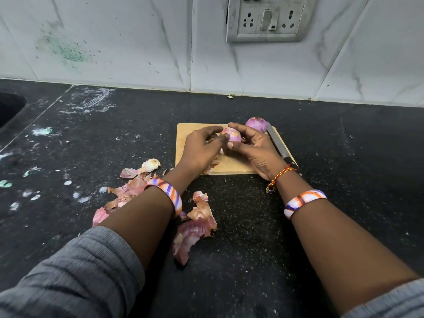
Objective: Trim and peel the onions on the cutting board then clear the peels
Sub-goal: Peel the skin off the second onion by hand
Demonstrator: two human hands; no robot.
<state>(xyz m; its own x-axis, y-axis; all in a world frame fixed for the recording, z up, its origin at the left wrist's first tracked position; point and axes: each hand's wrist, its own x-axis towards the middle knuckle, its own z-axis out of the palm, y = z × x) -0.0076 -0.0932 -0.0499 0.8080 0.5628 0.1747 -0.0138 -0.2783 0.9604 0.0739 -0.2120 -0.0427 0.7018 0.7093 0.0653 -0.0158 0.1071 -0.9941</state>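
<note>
Black speckled stone forms the surface [321, 138], backed by pale marbled wall tiles [114, 42] and a grimy socket panel [266, 19]; a small wooden cutting board [192, 131] lies near its middle; loose papery pink peels [195, 228] are strewn on the surface in front of the board and to its left, under the person's forearms; a knife [278, 145] lies along the board's right edge; a peeled purple onion [256, 124] sits at the board's far right corner; a second, half-skinned onion [232, 134] is held above the board between both hands; the left hand [199, 148] curls its fingers against the onion's left side, apparently picking at skin; the right hand [254, 148] cups it, its grip closed round the onion with thumb and fingers. Judged risks: the slick peeled onion may roll off the board if nudged; a wrist could knock the nearby knife.
</note>
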